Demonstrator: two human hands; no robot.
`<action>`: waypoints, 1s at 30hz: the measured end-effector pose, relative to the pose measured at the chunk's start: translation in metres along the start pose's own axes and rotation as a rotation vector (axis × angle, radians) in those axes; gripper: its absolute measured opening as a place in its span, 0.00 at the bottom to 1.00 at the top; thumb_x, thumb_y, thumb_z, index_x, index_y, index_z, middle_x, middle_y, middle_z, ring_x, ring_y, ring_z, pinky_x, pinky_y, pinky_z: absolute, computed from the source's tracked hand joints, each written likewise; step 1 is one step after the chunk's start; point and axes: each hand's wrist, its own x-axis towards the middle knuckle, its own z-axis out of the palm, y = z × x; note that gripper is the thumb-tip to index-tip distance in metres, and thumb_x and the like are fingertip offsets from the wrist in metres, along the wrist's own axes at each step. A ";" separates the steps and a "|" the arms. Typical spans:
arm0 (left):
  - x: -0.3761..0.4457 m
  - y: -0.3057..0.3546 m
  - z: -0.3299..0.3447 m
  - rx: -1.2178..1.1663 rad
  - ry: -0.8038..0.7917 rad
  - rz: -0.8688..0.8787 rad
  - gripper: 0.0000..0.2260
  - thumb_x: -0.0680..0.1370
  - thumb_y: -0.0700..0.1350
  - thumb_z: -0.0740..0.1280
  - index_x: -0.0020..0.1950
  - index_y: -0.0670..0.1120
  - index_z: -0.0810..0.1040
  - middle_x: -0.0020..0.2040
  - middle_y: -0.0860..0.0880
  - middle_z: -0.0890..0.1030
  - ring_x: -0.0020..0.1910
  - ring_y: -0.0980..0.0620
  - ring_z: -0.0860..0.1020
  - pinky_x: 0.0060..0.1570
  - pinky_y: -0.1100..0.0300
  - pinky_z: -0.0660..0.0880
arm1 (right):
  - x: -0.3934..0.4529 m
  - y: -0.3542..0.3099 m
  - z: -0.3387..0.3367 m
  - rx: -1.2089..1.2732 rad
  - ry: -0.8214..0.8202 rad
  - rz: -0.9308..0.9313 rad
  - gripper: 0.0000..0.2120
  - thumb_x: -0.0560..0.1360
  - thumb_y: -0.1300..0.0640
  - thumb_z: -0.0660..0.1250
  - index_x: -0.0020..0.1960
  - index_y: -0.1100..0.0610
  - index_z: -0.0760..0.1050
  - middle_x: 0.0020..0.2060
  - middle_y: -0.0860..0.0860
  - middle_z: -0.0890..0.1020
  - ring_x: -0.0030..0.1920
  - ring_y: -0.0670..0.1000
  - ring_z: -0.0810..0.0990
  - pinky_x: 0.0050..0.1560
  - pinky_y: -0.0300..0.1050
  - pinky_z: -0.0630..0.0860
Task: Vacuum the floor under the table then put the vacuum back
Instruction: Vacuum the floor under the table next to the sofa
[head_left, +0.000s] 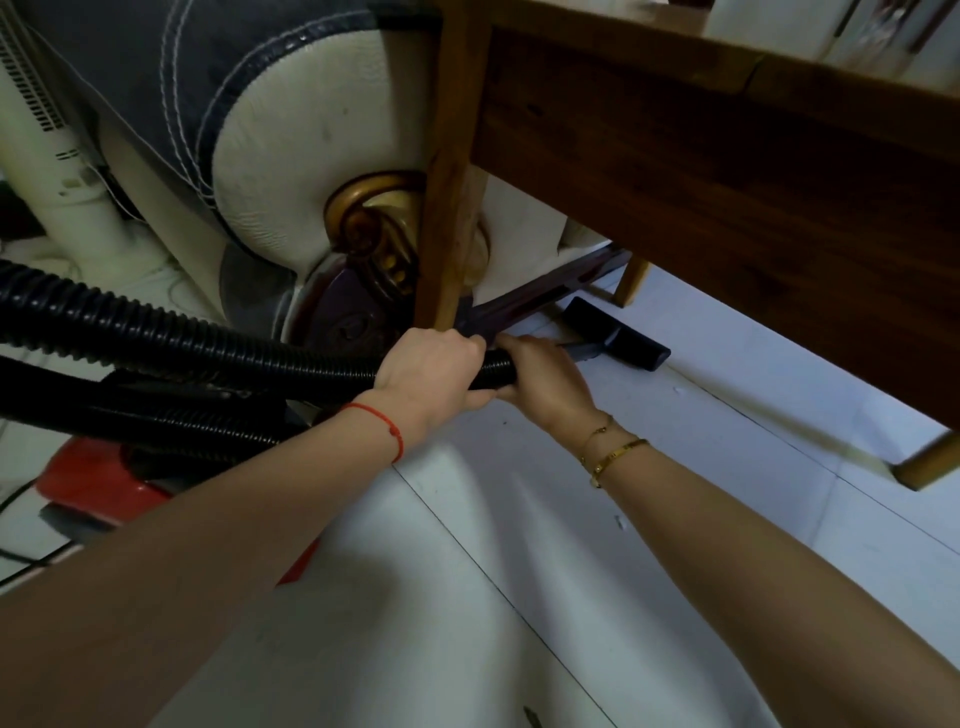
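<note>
A black ribbed vacuum hose (208, 343) runs from the left to the middle of the view. My left hand (434, 371) grips the hose near its end. Just ahead of it my right hand (545, 379) holds the grey wand where it joins the hose. The black floor nozzle (613, 332) lies on the white tiled floor (727, 467) under the edge of the wooden table (727, 171). The red vacuum body (98, 483) sits low at the left, partly hidden by my left forearm.
A table leg (447, 218) stands right behind my hands, another leg (930, 462) at the right. A cream sofa arm (301, 156) with gold trim fills the upper left, a white standing appliance (57, 171) beside it. Small crumbs dot the tiles.
</note>
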 end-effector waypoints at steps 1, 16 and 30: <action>-0.006 -0.001 -0.004 -0.003 0.001 -0.001 0.17 0.77 0.58 0.62 0.55 0.46 0.72 0.43 0.49 0.79 0.34 0.50 0.73 0.34 0.57 0.68 | -0.003 -0.005 -0.002 -0.008 0.004 -0.003 0.14 0.70 0.53 0.73 0.50 0.58 0.74 0.45 0.56 0.80 0.45 0.56 0.78 0.39 0.47 0.72; -0.106 -0.037 -0.086 0.184 0.140 0.075 0.14 0.77 0.49 0.65 0.59 0.44 0.70 0.52 0.46 0.78 0.49 0.46 0.78 0.41 0.55 0.69 | -0.030 -0.135 -0.040 -0.034 0.036 -0.012 0.19 0.69 0.47 0.74 0.54 0.58 0.77 0.44 0.56 0.83 0.45 0.57 0.81 0.38 0.45 0.71; -0.215 -0.079 -0.040 -0.029 0.260 0.076 0.14 0.76 0.49 0.62 0.59 0.45 0.75 0.55 0.47 0.76 0.55 0.47 0.74 0.60 0.54 0.70 | -0.018 -0.179 -0.062 0.058 0.023 0.059 0.13 0.70 0.51 0.73 0.51 0.54 0.77 0.43 0.52 0.82 0.44 0.53 0.81 0.45 0.53 0.81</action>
